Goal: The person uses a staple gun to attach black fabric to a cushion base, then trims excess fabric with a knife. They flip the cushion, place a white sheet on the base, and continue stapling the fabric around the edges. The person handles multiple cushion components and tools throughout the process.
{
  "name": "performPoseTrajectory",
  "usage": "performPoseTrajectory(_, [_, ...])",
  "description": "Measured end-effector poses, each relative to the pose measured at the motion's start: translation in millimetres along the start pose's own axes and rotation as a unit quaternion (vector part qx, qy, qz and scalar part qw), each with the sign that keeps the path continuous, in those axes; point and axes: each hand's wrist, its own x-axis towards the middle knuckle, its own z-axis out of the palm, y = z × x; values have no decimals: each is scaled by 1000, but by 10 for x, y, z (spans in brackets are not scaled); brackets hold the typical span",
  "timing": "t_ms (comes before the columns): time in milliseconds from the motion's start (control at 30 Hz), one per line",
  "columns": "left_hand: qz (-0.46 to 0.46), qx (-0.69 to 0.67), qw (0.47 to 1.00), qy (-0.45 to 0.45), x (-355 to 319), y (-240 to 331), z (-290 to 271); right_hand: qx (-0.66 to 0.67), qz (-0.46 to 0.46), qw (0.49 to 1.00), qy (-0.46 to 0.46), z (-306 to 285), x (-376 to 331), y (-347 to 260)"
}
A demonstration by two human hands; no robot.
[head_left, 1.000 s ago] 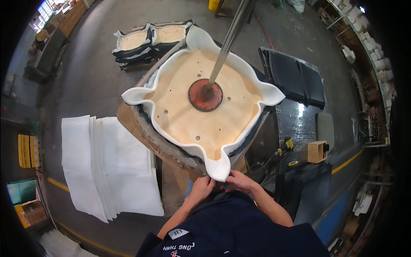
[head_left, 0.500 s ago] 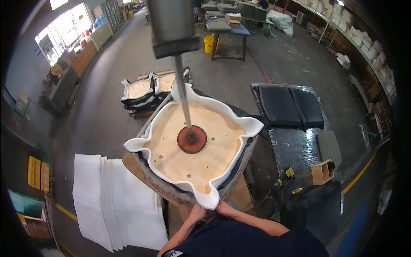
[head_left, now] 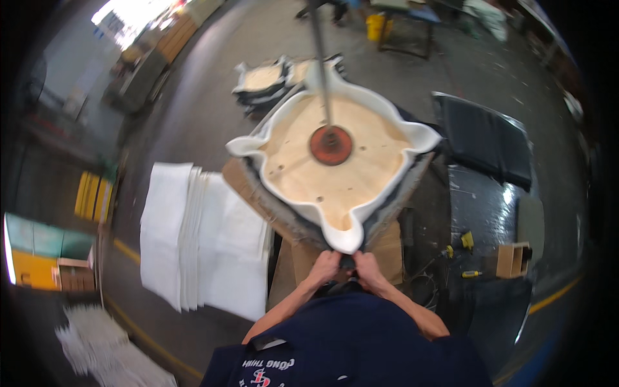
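White foam seat cushion (head_left: 342, 238), plywood base up, lies pinned under a red press disc (head_left: 331, 145). Left hand (head_left: 324, 266) and right hand (head_left: 369, 268) both pinch dark fabric cover (head_left: 393, 200) at cushion's near corner.

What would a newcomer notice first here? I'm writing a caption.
The square wooden board edged with white foam fills the centre, a red disc on a metal rod pressing its middle. Both hands, left and right, grip dark fabric below its near corner. White sheets lie stacked to the left.
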Motion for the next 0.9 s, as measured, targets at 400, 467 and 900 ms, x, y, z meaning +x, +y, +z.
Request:
performPoseTrajectory(400, [-281,-301,900,142,-269,-863,-1232,329,-26,931,153,-1013,345,-179])
performPoseTrajectory(467, [-309,-261,891,204,-199,-1000,-1641,377,-62,899,215,-1008,343,-242])
performPoseTrajectory(900, [-426,-320,846,34,259,-819,-1983,129,88,980,-124,864,638,28])
